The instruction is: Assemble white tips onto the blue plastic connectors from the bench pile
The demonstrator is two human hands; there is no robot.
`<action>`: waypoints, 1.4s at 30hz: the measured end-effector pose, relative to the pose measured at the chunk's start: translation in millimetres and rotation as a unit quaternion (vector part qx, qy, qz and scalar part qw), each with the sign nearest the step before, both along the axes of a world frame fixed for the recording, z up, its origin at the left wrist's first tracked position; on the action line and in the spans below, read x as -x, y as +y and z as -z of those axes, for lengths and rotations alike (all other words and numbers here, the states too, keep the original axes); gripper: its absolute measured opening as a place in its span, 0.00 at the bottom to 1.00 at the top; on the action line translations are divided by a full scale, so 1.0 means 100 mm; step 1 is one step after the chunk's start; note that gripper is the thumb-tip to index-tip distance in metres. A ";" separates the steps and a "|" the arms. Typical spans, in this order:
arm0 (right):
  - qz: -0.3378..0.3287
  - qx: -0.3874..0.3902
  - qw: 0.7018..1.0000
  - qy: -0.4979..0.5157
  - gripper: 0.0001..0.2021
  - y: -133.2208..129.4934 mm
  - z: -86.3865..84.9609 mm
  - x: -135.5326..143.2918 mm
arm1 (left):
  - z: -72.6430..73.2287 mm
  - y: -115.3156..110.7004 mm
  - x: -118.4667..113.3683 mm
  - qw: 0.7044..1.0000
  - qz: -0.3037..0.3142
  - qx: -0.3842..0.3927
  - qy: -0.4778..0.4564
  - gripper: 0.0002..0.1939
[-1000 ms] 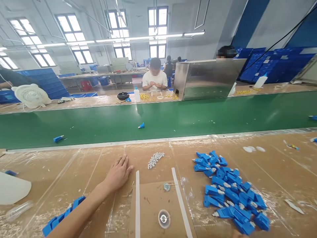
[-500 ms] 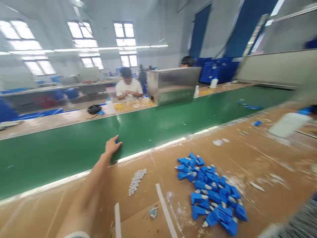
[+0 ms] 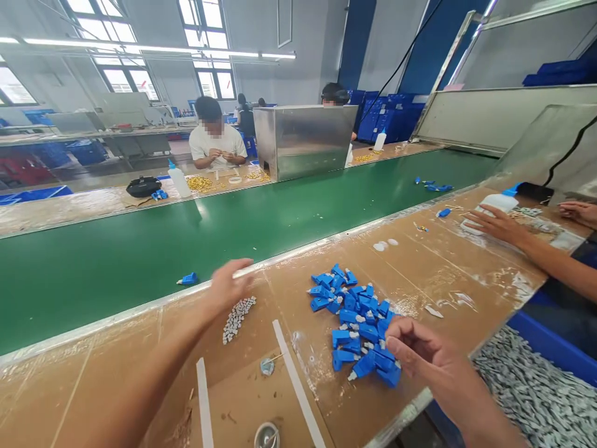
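My left hand (image 3: 231, 285) hovers by the belt's near edge, just above a cluster of small grey pieces (image 3: 236, 325). Its fingers look stretched and slightly apart, a little blurred, with nothing visible in them. To its left, a blue plastic piece with a pale tip (image 3: 189, 279) lies on the green belt (image 3: 116, 261). At the right side of a heap of similar blue plastic pieces (image 3: 354, 333), my right hand (image 3: 420, 351) has thumb and forefinger drawn together in a pinch. Whatever is between those fingertips is hidden against the heap.
A co-worker's hand (image 3: 497, 224) rests by a white bottle (image 3: 499, 202) on the right. Below the table edge, a blue bin (image 3: 555, 342) holds many grey parts. Tape strips (image 3: 296, 379) and a small metal cup (image 3: 267, 435) are nearby. Across the belt stands a metal box (image 3: 317, 143).
My left hand has let go of a blue piece, which now lies on the belt, and has drawn back toward the table. My right hand has come into view at the blue heap.
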State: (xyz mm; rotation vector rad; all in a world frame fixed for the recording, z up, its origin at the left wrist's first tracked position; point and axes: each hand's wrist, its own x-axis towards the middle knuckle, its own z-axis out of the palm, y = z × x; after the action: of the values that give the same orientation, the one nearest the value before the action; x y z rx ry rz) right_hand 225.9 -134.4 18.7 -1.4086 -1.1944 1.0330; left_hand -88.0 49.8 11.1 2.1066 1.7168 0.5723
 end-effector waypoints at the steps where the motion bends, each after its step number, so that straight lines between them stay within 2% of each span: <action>1: -0.018 -0.013 1.000 0.005 0.19 0.01 -0.03 0.05 | 0.04 -0.04 -0.18 0.997 0.075 0.016 -0.031 0.17; 3: -0.051 -0.030 0.998 0.008 0.18 -0.03 -0.05 0.15 | 0.13 -0.10 -0.57 0.977 0.190 0.043 -0.086 0.17; 5: -0.058 -0.036 0.998 0.007 0.17 -0.13 -0.04 0.20 | 0.24 -0.12 -0.90 0.957 0.250 0.069 -0.131 0.19; 7: -0.042 -0.031 0.999 0.011 0.17 -0.26 0.00 0.19 | 0.35 -0.11 -1.13 0.943 0.268 0.098 -0.170 0.18; 10: -0.018 -0.015 1.000 0.010 0.17 -0.41 0.11 0.07 | 0.42 -0.12 -1.23 0.929 0.249 0.137 -0.238 0.12; 12: -0.012 -0.007 1.000 0.004 0.17 -0.47 0.17 -0.01 | 0.38 -0.17 -1.18 0.912 0.225 0.160 -0.302 0.12; 14: -0.007 -0.003 1.000 0.016 0.17 -0.49 0.21 -0.03 | 0.29 -0.30 -1.08 0.882 0.208 0.191 -0.378 0.16; 17: -0.007 0.009 0.998 0.056 0.18 -0.48 0.20 0.08 | 0.11 -0.61 -0.84 0.818 0.192 0.247 -0.483 0.23; 19: -0.027 0.016 0.997 0.070 0.19 -0.45 0.17 0.23 | 0.01 -0.85 -0.66 0.783 0.180 0.274 -0.529 0.22; 21: -0.063 0.016 0.995 0.070 0.20 -0.41 0.14 0.38 | -0.08 -1.09 -0.50 0.725 0.162 0.320 -0.588 0.18; 24: -0.115 0.016 0.991 0.062 0.19 -0.37 0.10 0.57 | -0.16 -1.39 -0.29 0.606 0.119 0.383 -0.687 0.15; 25: -0.130 0.017 0.990 0.058 0.19 -0.36 0.09 0.61 | -0.17 -1.47 -0.23 0.580 0.103 0.389 -0.708 0.15; 26: -0.146 0.019 0.988 0.052 0.19 -0.36 0.09 0.65 | -0.18 -1.55 -0.17 0.570 0.091 0.386 -0.720 0.15; 30: -0.205 0.015 0.978 0.023 0.18 -0.41 0.10 0.76 | -0.15 -1.78 0.01 0.567 0.060 0.377 -0.730 0.16; 33: -0.185 -0.016 0.982 -0.017 0.14 -0.50 0.11 0.89 | -0.13 -1.92 0.04 0.581 0.038 0.353 -0.733 0.13; 35: -0.169 -0.064 0.982 -0.046 0.14 -0.56 0.10 1.02 | -0.12 -2.00 -0.02 0.592 0.026 0.345 -0.728 0.12; 38: -0.166 -0.174 0.965 -0.100 0.19 -0.57 0.07 1.21 | -0.12 -2.14 -0.16 0.608 0.016 0.349 -0.713 0.14; 40: -0.155 -0.235 0.950 -0.136 0.16 -0.53 0.04 1.30 | -0.13 -2.23 -0.23 0.625 0.013 0.343 -0.702 0.14; 42: -0.156 -0.256 0.942 -0.152 0.12 -0.49 -0.01 1.32 | -0.14 -2.29 -0.22 0.644 0.008 0.337 -0.687 0.12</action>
State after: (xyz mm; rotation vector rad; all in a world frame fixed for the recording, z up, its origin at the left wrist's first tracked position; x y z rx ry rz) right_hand 94.2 -183.2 19.9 -1.0015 -1.8063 0.6444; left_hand -65.7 -179.4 24.6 0.6145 0.7092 0.9415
